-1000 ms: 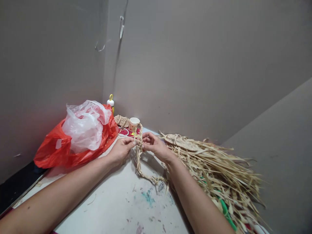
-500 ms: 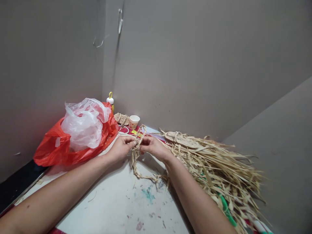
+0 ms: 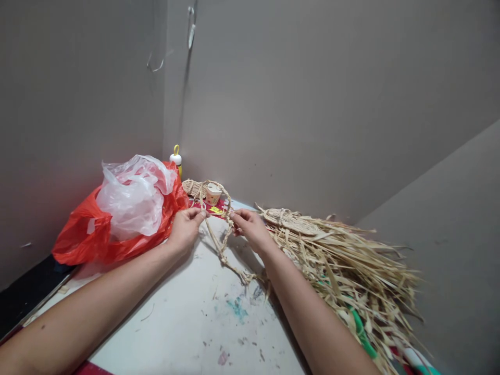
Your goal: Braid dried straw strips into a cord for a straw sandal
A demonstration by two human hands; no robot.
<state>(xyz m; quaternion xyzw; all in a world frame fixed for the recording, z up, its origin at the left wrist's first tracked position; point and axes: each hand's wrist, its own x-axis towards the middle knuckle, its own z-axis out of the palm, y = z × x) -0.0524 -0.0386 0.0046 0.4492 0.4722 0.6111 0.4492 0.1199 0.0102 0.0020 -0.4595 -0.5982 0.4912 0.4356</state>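
Observation:
A braided straw rope [image 3: 223, 245] forms a raised loop between my hands, and its lower length trails down onto the white tabletop [image 3: 175, 317]. My left hand [image 3: 186, 227] pinches the loop's left side between thumb and fingers. On the right side of the loop, my right hand [image 3: 250, 225] is closed on the rope with a similar pinch. Through the loop a paper cup [image 3: 213, 195] shows behind. The rope's far end runs toward my right forearm, where it is partly hidden.
A red plastic bag [image 3: 84, 229] with a white plastic bag [image 3: 133, 195] on it lies at left. A yellow-and-white bottle [image 3: 175, 158] and a woven straw sole [image 3: 192, 187] stand behind. Dry straw [image 3: 363, 260] heaps at right, topped by another woven sole [image 3: 291, 221].
My hands have moved apart, spreading the bunched rope into an open loop. The loop now reaches higher, in front of the cup.

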